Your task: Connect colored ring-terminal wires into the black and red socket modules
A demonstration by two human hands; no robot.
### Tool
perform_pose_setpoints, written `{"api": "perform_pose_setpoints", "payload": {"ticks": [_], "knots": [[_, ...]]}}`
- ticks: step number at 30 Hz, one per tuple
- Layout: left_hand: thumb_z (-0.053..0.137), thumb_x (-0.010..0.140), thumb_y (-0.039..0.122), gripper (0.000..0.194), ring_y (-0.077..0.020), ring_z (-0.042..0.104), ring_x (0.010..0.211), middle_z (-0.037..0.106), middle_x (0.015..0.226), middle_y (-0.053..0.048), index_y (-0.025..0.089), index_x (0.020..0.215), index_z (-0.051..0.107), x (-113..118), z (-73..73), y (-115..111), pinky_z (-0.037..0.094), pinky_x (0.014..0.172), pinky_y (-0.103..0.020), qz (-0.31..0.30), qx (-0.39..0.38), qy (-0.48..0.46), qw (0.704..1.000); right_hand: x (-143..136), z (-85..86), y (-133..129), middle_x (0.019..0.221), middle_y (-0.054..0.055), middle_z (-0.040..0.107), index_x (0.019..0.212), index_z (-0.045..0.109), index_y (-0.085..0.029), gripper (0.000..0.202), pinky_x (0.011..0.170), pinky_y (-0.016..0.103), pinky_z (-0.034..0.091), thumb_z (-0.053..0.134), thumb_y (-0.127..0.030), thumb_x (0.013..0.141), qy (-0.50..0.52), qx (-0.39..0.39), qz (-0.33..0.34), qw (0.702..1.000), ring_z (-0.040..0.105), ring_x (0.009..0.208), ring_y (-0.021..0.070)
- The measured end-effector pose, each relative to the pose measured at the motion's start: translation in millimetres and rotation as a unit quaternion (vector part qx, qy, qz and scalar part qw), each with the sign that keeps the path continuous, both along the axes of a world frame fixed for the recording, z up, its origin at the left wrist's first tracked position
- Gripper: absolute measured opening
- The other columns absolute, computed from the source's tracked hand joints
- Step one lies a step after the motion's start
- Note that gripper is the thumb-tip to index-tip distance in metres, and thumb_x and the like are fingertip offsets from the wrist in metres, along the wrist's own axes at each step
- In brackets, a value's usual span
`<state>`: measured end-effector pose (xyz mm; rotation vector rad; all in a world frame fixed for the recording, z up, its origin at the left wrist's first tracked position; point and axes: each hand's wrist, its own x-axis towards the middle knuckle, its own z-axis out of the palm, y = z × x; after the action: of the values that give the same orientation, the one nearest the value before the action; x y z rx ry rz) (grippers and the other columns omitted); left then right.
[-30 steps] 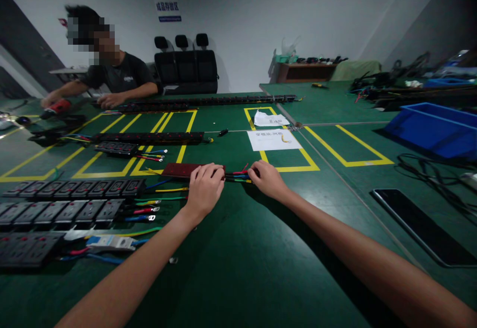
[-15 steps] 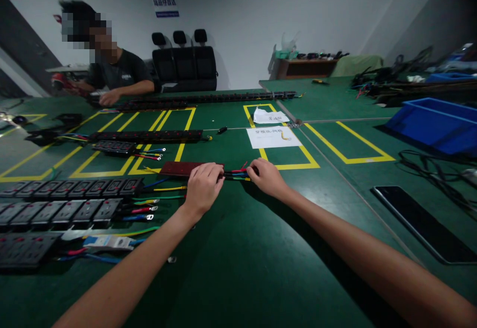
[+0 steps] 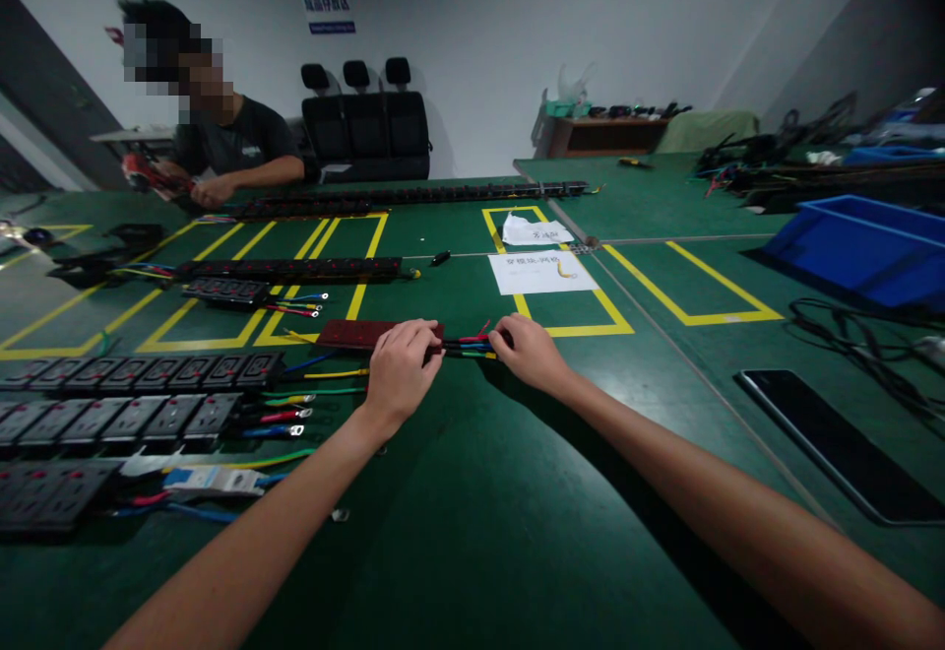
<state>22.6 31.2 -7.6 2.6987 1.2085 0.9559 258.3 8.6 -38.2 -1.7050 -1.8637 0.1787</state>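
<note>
**Two-handed hold on the dark red strip (image 3: pixel 344 334) and the wires (image 3: pixel 469 342)**

Head view. Clock directions are read from the gap between the hands. The dark red strip is laid flat on the green table (image 3: pixel 472 542) at 9 o'clock. Its nearer end is gripped by the left hand (image 3: pixel 403 364), with the fingers bent together over the top and the thumb at the near edge; the strip is presumably steadied in this way. The wires are led out of that end toward 3 o'clock and are pinched between thumb and forefinger of the right hand (image 3: pixel 530 351), probably so that the strands are held together and straight. Black socket strips (image 3: pixel 140 371) are lined up between 8 and 9 o'clock, apparently for easy reach. A phone (image 3: pixel 834 443) is placed between 3 and 4 o'clock, seemingly out of the way.

The wire tips are hidden by the right hand, and the strip's underside is not shown. The black socket strips are cut off at the left edge. At 10 o'clock, a red tool (image 3: pixel 140 172) is held by a co-worker (image 3: pixel 247 143); its type cannot be made out.
</note>
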Motion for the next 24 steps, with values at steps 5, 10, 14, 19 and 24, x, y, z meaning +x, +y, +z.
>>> {"api": "perform_pose_setpoints", "payload": {"ticks": [5,10,14,19,24], "knots": [[0.068,0.089,0.015,0.005,-0.0273,0.064,0.122,0.073,0.124,-0.008,0.020,0.091,0.068,-1.4,-2.4,2.1,0.052,0.101,-0.050,-0.006,0.009,0.000,1.000,-0.7,1.3,-0.8,0.075,0.004,0.058,0.072,0.053,-0.021,0.025,0.066,0.031,0.034,0.051,-0.027,0.096,-0.002,-0.002,-0.002,1.000,0.054,0.072,0.0184],[0.068,0.089,0.016,0.005,-0.0270,0.065,0.122,0.075,0.120,-0.006,0.021,0.091,0.070,-2.6,-4.4,3.4,0.052,0.102,-0.051,-0.010,0.014,-0.001,1.000,-0.6,0.7,-0.2,0.076,0.004,0.058,0.072,0.054,-0.021,0.024,0.066,0.031,0.034,0.051,-0.026,0.096,-0.002,-0.002,0.001,1.000,0.055,0.073,0.0185],[0.068,0.090,0.017,0.006,-0.0273,0.065,0.121,0.075,0.120,-0.006,0.022,0.091,0.071,-3.2,-4.9,3.9,0.053,0.100,-0.051,-0.011,0.014,0.004,1.000,-0.9,0.7,0.0,0.076,0.004,0.058,0.073,0.055,-0.021,0.024,0.066,0.031,0.034,0.052,-0.026,0.096,-0.009,-0.005,-0.004,1.000,0.055,0.073,0.0187],[0.068,0.090,0.018,0.005,-0.0275,0.064,0.122,0.076,0.119,-0.006,0.022,0.091,0.070,-3.3,-4.2,3.8,0.052,0.100,-0.051,-0.009,0.013,0.004,1.000,-1.1,1.4,-0.7,0.076,0.004,0.059,0.073,0.055,-0.021,0.025,0.065,0.031,0.034,0.051,-0.027,0.097,-0.005,-0.009,-0.005,1.000,0.055,0.073,0.0189],[0.068,0.089,0.016,0.014,-0.0284,0.065,0.121,0.074,0.121,-0.008,0.021,0.103,0.070,-2.0,-3.6,2.3,0.052,0.101,-0.051,0.004,0.000,0.004,1.000,-0.6,0.7,-0.3,0.076,0.004,0.058,0.072,0.054,-0.021,0.025,0.065,0.031,0.034,0.052,-0.027,0.096,-0.004,-0.009,-0.005,1.000,0.055,0.072,0.0187]]}}
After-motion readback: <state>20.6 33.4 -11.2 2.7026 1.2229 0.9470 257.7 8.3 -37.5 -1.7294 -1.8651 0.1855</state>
